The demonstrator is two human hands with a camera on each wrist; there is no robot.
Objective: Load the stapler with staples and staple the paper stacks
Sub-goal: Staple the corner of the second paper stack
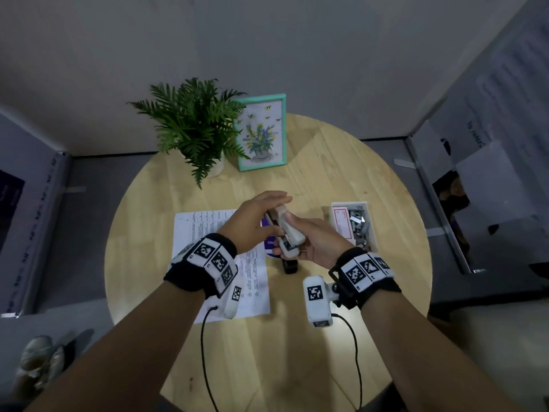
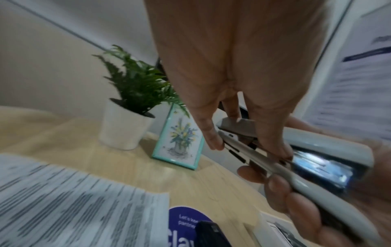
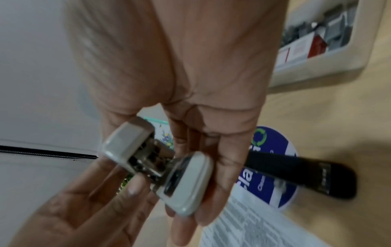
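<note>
A grey stapler (image 1: 289, 234) is held above the table between both hands. My right hand (image 1: 309, 233) cradles it from below, fingers (image 2: 283, 192) curled round its base. The left hand (image 1: 267, 214) reaches over from the left, and its thumb (image 2: 211, 140) and a finger (image 2: 275, 148) pinch the metal staple rail. At the hinge end the stapler's (image 3: 160, 167) two grey halves stand apart. A white box of staples (image 1: 353, 226) lies to the right. A printed paper stack (image 1: 219, 263) lies under my left wrist.
A black stapler (image 1: 289, 266) lies on a round purple sticker (image 1: 269, 245) just below the hands. A potted fern (image 1: 196, 129) and a teal picture frame (image 1: 261, 132) stand at the back of the round wooden table (image 1: 297, 352).
</note>
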